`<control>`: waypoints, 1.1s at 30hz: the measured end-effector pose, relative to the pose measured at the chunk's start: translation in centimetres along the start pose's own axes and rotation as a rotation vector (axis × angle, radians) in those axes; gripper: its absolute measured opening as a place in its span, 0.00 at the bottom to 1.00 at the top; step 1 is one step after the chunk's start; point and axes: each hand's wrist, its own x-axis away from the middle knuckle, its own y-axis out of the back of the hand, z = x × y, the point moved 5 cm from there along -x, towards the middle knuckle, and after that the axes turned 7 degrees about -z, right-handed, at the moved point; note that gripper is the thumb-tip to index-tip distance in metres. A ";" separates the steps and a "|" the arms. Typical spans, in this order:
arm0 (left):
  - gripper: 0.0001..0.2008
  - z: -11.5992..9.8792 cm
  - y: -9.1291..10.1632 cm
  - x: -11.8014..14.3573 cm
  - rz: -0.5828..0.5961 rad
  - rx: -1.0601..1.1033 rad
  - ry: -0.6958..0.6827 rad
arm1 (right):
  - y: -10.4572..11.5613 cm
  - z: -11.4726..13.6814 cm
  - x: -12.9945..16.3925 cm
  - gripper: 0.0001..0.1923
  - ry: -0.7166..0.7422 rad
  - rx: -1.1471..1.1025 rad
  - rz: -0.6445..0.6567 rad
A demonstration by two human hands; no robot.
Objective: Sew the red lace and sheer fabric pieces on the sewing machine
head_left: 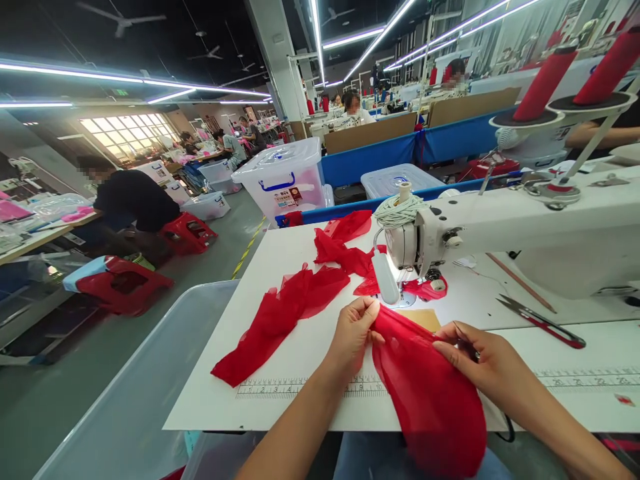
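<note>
Head view: the left hand [353, 331] pinches the top edge of the red sheer fabric piece [425, 393], just below the sewing machine [500, 233]. The right hand [483, 360] lies on the fabric's right edge, fingers apparently gripping it. Scissors [543, 321] lie just beyond the right hand.
</note>
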 end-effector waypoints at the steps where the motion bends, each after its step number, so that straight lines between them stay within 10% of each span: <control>1: 0.23 0.1 -0.2 0.1 0.043 -0.013 0.031 | 0.1 0.1 0.0 0.18 -0.012 0.003 -0.023; 9: 0.22 0.5 -0.6 0.5 0.118 -0.052 0.056 | -0.2 -0.4 0.0 0.16 -0.054 0.021 -0.054; 15: 0.23 0.1 0.0 0.3 0.037 -0.039 -0.011 | -1.0 -2.2 0.6 0.13 -0.079 0.045 0.194; 25: 0.27 0.4 1.3 -0.1 -0.129 0.062 -0.004 | 0.8 -0.7 0.7 0.24 -0.110 -0.251 0.038; 33: 0.29 0.8 -0.7 1.0 0.144 -0.049 0.118 | 0.3 -0.2 0.3 0.24 -0.185 -0.287 0.034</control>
